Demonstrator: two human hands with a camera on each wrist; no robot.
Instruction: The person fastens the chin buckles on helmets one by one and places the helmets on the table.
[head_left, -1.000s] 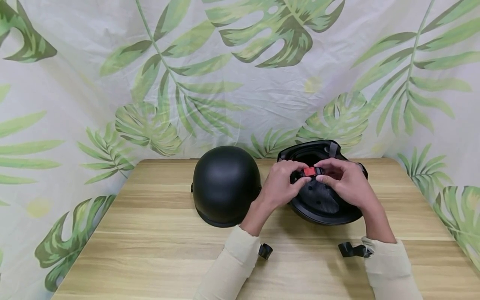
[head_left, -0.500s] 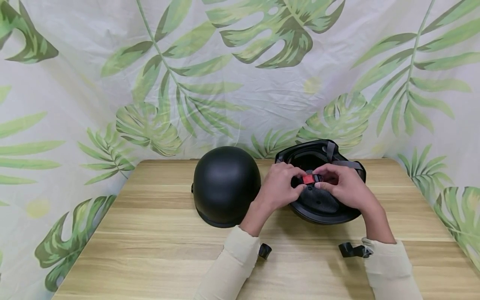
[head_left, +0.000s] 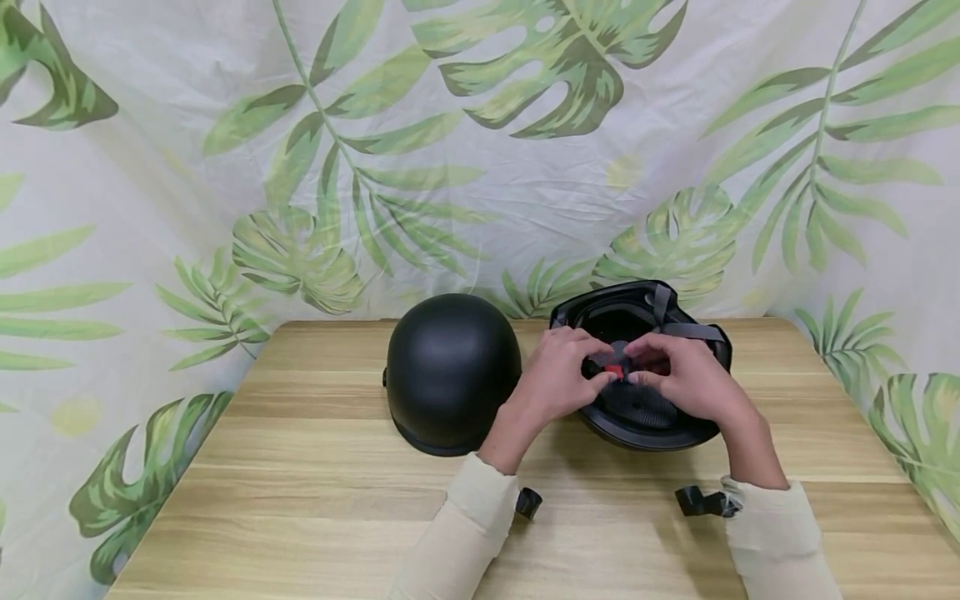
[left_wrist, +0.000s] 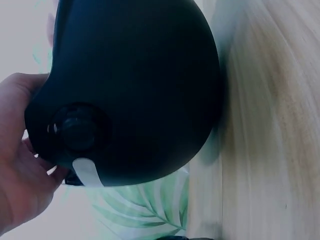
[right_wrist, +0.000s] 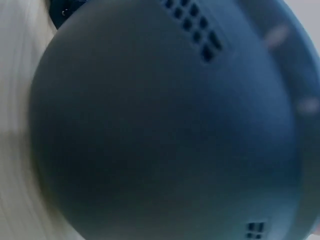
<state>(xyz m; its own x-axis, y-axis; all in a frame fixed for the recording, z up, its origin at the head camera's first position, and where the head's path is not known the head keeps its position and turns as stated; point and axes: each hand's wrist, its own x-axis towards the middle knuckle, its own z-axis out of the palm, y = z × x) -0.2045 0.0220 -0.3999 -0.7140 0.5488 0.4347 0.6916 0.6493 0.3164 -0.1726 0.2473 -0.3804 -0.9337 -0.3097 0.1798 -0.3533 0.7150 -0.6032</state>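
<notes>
A black helmet (head_left: 637,437) lies upside down on the right of the table, its padded inside facing up. Over its opening, my left hand (head_left: 558,371) pinches the red part of the chin strap buckle (head_left: 614,372) between thumb and fingers. From the other side my right hand (head_left: 690,375) holds the buckle's black end, partly hidden by the fingertips. In the left wrist view, the helmet's smooth shell (left_wrist: 145,90) fills the middle, with my left hand (left_wrist: 20,165) at its rim. The right wrist view is mostly vented shell (right_wrist: 150,125).
A second black helmet (head_left: 453,367) stands dome up, just left of my left forearm. Grey straps (head_left: 693,332) run along the upturned helmet's rim. Black wrist mounts (head_left: 528,503) show by both cuffs. Behind the wooden table (head_left: 300,483) hangs a leaf-print cloth (head_left: 420,83).
Both hands have lowered the buckle slightly into the upturned helmet, and less of its red part shows. The helmet has shifted slightly left. The other helmet stays put.
</notes>
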